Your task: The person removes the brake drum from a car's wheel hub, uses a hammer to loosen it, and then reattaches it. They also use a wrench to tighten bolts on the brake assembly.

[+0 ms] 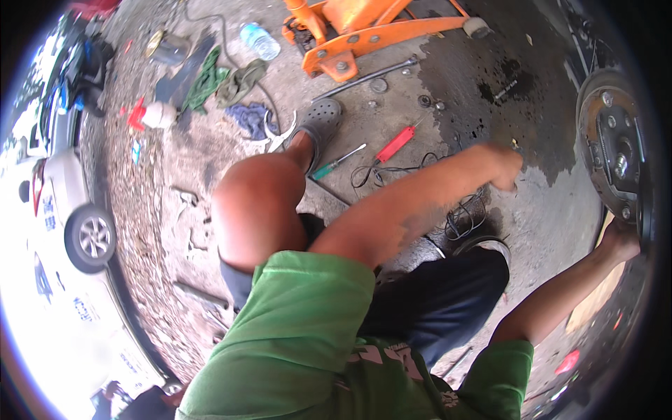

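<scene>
My left hand (505, 168), fingers curled downward, hangs over the concrete near wet patches; anything inside it is hidden. My right hand (619, 240) is at the lower rim of the brake hub assembly (607, 150) on the right, its fingers bent and partly hidden; what they grip is unclear. A red rectangular tool with a thin metal tip (395, 144) and a green-handled screwdriver (329, 168) lie beside a tangle of black cable (462, 217). A long metal bar (364, 78) and several small metal parts (425, 101) lie above them on the ground.
An orange floor jack (350, 52) stands at the top. A water bottle (259, 42), green rags (205, 80), a blue cloth (248, 117), a red-and-white container (157, 114) and a metal can (164, 47) lie left of my crouched legs. A silver car (49, 280) and another person (143, 409) are at left.
</scene>
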{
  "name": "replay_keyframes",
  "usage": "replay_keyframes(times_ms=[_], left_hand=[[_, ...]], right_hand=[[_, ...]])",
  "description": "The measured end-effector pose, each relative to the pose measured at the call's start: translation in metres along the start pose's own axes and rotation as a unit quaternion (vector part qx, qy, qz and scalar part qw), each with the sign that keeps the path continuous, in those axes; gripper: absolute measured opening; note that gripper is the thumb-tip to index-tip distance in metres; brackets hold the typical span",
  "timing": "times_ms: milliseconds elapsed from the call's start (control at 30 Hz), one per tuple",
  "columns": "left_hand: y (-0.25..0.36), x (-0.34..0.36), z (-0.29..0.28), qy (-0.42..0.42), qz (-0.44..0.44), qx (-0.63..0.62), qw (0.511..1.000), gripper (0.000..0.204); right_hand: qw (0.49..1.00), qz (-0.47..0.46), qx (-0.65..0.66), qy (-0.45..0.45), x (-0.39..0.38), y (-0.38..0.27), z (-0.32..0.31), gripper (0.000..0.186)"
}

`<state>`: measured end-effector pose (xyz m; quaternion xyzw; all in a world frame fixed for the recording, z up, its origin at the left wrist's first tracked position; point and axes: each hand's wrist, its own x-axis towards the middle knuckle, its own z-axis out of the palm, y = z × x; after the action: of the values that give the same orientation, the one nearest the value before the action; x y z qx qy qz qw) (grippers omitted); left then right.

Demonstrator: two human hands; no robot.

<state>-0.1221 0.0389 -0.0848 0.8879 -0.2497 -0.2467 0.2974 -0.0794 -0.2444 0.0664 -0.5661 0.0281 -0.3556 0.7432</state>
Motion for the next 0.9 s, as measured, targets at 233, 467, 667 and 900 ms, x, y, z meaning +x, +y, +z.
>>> replay_keyframes(times_ms=[233, 467, 667, 900], left_hand=[[0.014, -0.148, -0.143, 0.155, -0.220, 0.217, 0.938, 0.050], [0.031, -0.399, -0.166, 0.465, -0.272, 0.199, 0.818, 0.040], [-0.080, -0.459, -0.061, 0.429, -0.369, 0.063, 0.822, 0.031], [-0.221, -0.383, 0.106, 0.168, -0.335, -0.009, 0.927, 0.044]], right_hand=[[0.986, -0.007, -0.163, 0.028, -0.003, 0.014, -0.008, 0.073], [0.943, -0.088, -0.321, -0.018, 0.001, 0.018, -0.020, 0.072], [0.984, 0.011, -0.175, -0.014, -0.016, 0.009, -0.007, 0.076], [0.984, 0.027, -0.175, -0.005, -0.016, 0.007, -0.004, 0.072]])
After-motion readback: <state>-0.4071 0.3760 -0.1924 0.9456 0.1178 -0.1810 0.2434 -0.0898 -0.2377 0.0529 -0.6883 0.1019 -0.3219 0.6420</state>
